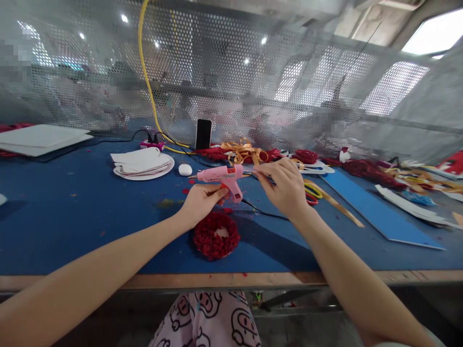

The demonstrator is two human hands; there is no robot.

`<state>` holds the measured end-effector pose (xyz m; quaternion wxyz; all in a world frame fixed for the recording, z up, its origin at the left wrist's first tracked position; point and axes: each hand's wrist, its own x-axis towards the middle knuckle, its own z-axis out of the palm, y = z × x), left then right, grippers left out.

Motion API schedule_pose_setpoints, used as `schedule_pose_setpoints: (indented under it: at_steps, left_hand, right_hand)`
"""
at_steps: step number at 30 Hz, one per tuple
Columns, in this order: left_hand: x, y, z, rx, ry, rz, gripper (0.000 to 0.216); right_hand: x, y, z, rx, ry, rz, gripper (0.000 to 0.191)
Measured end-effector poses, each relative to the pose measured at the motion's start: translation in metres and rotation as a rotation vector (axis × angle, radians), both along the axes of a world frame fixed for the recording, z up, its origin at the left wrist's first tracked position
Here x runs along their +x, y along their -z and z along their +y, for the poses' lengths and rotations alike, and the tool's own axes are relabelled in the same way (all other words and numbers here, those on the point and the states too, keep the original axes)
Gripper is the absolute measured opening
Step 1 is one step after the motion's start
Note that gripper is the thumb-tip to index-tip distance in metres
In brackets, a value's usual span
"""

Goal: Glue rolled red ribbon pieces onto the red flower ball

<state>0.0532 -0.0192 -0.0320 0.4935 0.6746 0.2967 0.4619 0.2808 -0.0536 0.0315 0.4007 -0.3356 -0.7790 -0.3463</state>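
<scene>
My left hand (201, 203) is closed around the trigger side of a pink hot glue gun (214, 174), whose nozzle points left. At the gun's back end, my right hand (285, 185) pinches a thin glue stick (247, 173) that lines up with the barrel; the fingers cover most of it. Below the gun, a round dark-red ruffled wreath (205, 241) lies on the blue table (144, 241), a pale patch showing in its middle. The gun's black cord (265, 212) runs right beneath my right wrist. Scissors (313, 191) with yellow and red handles lie beside that wrist.
White paper cutouts (144, 164) are stacked left, near a white rounded object (185, 169). A phone (203, 134) stands at the back beside a pink power strip (152, 144). Orange ribbon (243, 152) lies behind the gun. A blue board (376, 209) lies right.
</scene>
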Motion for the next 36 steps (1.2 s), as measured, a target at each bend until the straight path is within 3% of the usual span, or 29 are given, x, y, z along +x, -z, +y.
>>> schedule_pose_setpoints:
  at_steps: [9,16,25,36]
  left_hand:
    - [-0.002,-0.005,0.000,0.123,-0.030,0.131,0.031]
    - [-0.002,-0.006,0.000,0.165,-0.058,0.178,0.034]
    - [-0.001,-0.003,0.002,0.163,-0.072,0.180,0.034]
    - [0.000,0.000,0.001,0.133,-0.115,0.150,0.032]
  right_hand:
    - [0.007,-0.005,-0.001,0.032,0.073,-0.154,0.024]
    - [0.002,-0.006,-0.004,0.077,0.297,-0.209,0.021]
    - [-0.004,-0.001,-0.003,0.139,0.063,-0.033,0.029]
    - [-0.013,0.004,-0.005,0.018,0.198,-0.125,0.020]
